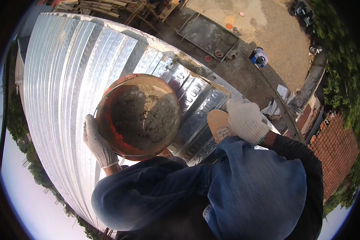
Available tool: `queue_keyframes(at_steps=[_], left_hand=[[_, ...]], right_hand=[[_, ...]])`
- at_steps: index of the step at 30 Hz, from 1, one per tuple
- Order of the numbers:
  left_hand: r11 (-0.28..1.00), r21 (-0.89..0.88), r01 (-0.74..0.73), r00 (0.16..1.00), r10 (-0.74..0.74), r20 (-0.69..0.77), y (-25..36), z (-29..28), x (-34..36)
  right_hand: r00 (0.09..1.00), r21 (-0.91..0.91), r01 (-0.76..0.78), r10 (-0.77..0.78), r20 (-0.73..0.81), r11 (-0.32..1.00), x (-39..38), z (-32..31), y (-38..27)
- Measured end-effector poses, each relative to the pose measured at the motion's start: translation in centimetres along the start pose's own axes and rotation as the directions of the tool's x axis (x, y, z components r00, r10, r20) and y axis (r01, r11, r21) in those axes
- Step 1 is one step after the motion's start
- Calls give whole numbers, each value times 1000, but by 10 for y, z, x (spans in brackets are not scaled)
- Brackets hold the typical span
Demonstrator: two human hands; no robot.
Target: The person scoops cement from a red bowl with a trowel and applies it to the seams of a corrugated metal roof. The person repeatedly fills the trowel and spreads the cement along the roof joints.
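Observation:
A round orange bucket (118, 141), smeared with mortar, is in front of my left knee. Grey wet mortar (142, 114) lies inside it. My left hand (96, 142), in a whitish knit glove, is closed against the bucket's left side, its fingertips partly hidden. My right hand (247, 121), gloved the same way, is beyond my right knee, beside my tan shoe (220, 125) and close to the roof's edge. Its fingers are curled in; whatever they hold, if anything, is hidden beneath the hand.
Shiny ribbed metal decking (68, 80) spreads left and under me, bordered by a rough concrete edge (160, 44). Far below are a mortar trough (212, 34), a bent-over person (259, 57), and bamboo poles (104, 7). A tiled roof (336, 148) stands at right.

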State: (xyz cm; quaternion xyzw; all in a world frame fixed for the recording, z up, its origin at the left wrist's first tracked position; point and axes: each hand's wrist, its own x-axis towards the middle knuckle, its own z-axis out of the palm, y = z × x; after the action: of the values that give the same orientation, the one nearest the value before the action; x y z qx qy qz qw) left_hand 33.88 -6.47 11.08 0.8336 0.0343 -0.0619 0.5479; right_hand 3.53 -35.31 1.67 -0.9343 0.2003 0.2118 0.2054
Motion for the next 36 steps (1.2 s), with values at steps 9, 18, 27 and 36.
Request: queue_keyframes(at_steps=[9, 18, 27, 36], left_hand=[[995, 104, 5, 997, 3, -77, 2, 4, -1], [998, 51, -20, 1000, 20, 1, -18, -20, 8], [998, 57, 27, 999, -26, -26, -11, -18, 10], [999, -22, 48, 997, -50, -58, -19, -15, 11]], right_hand=[[896, 106, 185, -124, -426, 977, 54, -15, 30], [794, -169, 466, -495, -353, 868, 204, -38, 70], [766, -395, 480, -594, -247, 783, 238, -77, 80], [918, -222, 282, -330, -220, 933, 152, -50, 105]])
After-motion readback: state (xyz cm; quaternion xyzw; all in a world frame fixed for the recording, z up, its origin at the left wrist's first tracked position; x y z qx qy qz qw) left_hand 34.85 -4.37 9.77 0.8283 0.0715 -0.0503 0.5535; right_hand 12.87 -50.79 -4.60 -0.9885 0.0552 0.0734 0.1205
